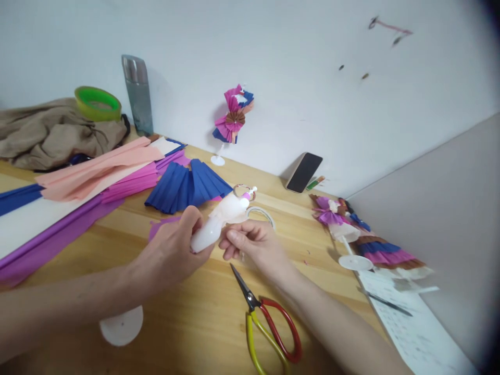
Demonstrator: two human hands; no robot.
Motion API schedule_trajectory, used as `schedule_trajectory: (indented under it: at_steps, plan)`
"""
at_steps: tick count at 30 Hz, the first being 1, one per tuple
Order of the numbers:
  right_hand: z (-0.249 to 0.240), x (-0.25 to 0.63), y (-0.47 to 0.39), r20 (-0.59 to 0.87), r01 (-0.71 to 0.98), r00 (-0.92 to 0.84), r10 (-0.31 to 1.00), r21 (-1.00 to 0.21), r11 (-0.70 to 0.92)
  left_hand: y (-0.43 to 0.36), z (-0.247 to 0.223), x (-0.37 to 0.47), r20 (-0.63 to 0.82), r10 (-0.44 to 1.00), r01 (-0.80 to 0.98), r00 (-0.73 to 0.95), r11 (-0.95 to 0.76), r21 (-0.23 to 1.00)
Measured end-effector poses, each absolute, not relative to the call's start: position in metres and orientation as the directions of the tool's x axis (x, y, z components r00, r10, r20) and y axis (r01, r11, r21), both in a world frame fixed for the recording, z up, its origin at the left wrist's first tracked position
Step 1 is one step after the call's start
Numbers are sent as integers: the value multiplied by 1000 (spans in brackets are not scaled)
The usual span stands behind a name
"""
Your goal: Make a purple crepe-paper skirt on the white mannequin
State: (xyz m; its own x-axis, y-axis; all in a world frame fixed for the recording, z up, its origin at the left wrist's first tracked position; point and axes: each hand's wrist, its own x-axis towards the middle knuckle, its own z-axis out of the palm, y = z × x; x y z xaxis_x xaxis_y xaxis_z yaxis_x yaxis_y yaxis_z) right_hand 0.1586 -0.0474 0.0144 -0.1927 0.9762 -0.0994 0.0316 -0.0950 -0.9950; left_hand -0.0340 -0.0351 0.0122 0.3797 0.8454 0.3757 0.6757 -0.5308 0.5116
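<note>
The left hand (175, 242) clasps a white, glossy doll-shaped figure (206, 234) above the pale wooden surface (187, 323); the right hand (253, 242) curls close beside, any pinch unclear. Looks like adjusting its pale, papery wrap (230, 208), calling for steady support and delicate fingerwork.

Above the tabletop (187, 323), you hold a figurine (205, 234) in your left hand (172, 250), your right hand (260, 242) just beside it, scissors (253, 304) nearer you and pleated paper (187, 187) behind. Paper strips (94, 169) lie left, before a cloth (47, 130) bearing a tape roll (96, 113), a bottle (139, 104) beside it. Behind, a phone (304, 172) leans against the wall (292, 94); at right, a pen (389, 303) rests on a sheet (422, 333).
</note>
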Motion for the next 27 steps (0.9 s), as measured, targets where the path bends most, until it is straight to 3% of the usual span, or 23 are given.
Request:
schedule_trajectory:
  at_steps: [7, 11, 17, 20, 25, 27]
  plan:
    - [13, 158, -39, -76, 24, -160, 984, -997, -73, -41, 3, -31, 466, 746, 716, 475, -636, 288]
    - [14, 161, -43, 34, -43, -128, 991, -999, 28, -37, 6, -28, 360, 820, 803, 444, -543, 247]
    - [18, 154, -54, 115, -218, -80, 990, -971, 95, -38, 17, -18, 284, 808, 834, 517, -550, 49]
    - [18, 156, -52, 102, -268, -66, 993, -960, 80, -42, 16, -16, 408, 738, 752, 537, -638, 165]
    - [24, 172, -42, 152, -262, -129, 980, -958, 114, -40, 25, -18, 477, 791, 462, 382, -611, 643]
    - [27, 177, -39, 208, -252, -161, 965, -954, 164, -37, 33, -16, 483, 818, 330, 311, -570, 753]
